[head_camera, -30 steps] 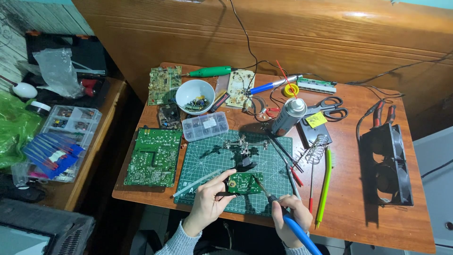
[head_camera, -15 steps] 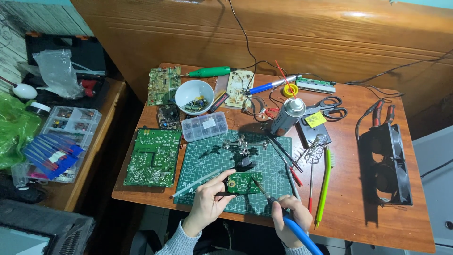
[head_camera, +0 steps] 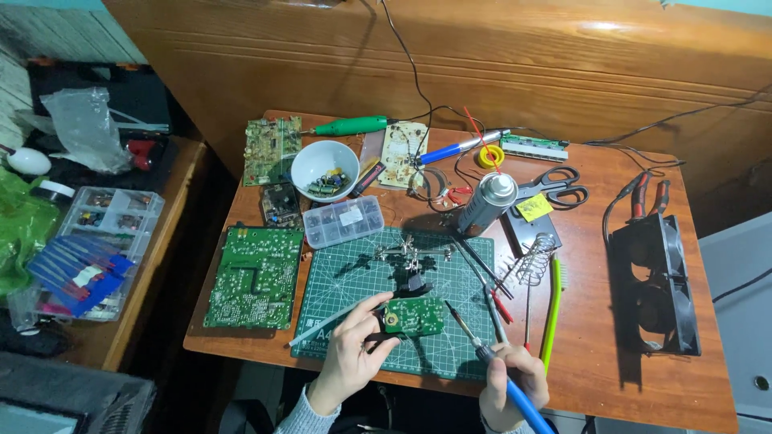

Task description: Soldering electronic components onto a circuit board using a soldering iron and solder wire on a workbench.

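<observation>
On the wooden table: everything below, largest first.
Table (head_camera: 611, 354): near edge cut off by the bottom of the frame; both forearms hidden below it.
Cutting mat (head_camera: 346, 281): green, gridded, at the front centre; near strip partly covered by the hands.
Large circuit board (head_camera: 253, 277): green, flat, just left of the mat.
Left hand (head_camera: 350, 354): fingers closed around a thin pale rod and touching the left end of the small board; grip on the rod clear, grip on the board hard to make out.
Right hand (head_camera: 515, 382): fist clamped on the iron's blue handle; lower handle runs out of frame.
Soldering iron (head_camera: 482, 354): long axis slanting from bottom right up to upper left, tip pointing toward the small board's right edge, just short of it, possibly touching.
Small circuit board (head_camera: 414, 316): green, long axis left to right, above the mat, seemingly held in a clip stand; right of the left fingertips, up-left of the right fist.
Rod (head_camera: 322, 324): sticks out leftward and down from the left hand.
</observation>
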